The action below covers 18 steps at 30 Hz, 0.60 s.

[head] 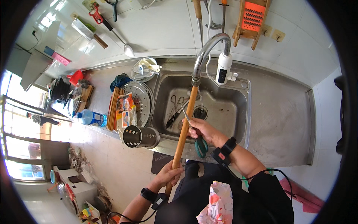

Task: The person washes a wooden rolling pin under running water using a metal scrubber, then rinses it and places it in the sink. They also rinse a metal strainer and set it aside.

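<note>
A long wooden rod [182,137] slants from just under the faucet spout down toward my body. My left hand [168,174] grips its lower part, in front of the counter edge. Green-handled scissors [201,147] are in my right hand [205,130], their blade crossing the rod over the sink's front. My right fingers also reach around the rod. Beneath is a stainless steel sink [223,123] with a drain [200,112]. Another pair of scissors [176,102] and a black-handled knife [172,120] lie in the basin, partly hidden by the rod. Water runs from the chrome faucet [200,63].
Left of the sink are a perforated steel steamer tray [139,98], chopsticks [112,112], a steel utensil holder [141,136] lying on its side, and a plastic bottle [91,117]. A bowl of spoons [144,70] sits behind. A cleaver [86,30] and grater [251,18] hang on the wall.
</note>
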Motion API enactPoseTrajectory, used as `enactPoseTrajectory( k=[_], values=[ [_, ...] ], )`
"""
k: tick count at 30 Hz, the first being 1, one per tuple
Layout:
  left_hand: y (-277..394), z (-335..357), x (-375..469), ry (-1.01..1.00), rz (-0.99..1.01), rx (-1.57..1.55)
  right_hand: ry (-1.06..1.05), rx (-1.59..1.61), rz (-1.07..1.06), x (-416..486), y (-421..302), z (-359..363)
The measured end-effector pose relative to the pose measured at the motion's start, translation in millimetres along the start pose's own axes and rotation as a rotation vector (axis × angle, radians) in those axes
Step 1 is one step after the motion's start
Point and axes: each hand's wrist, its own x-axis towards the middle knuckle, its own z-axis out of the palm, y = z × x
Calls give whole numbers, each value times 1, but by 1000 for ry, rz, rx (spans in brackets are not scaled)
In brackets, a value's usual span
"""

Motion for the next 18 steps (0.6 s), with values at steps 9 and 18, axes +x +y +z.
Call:
enactPoseTrajectory(
  k=[9, 18],
  values=[
    [-25, -6, -39, -37, -101, 45, 47, -100, -208, 12, -60, -43],
    [-23, 2, -40, 258, -63, 366, 543, -1450, -365, 22, -23, -49]
  ],
)
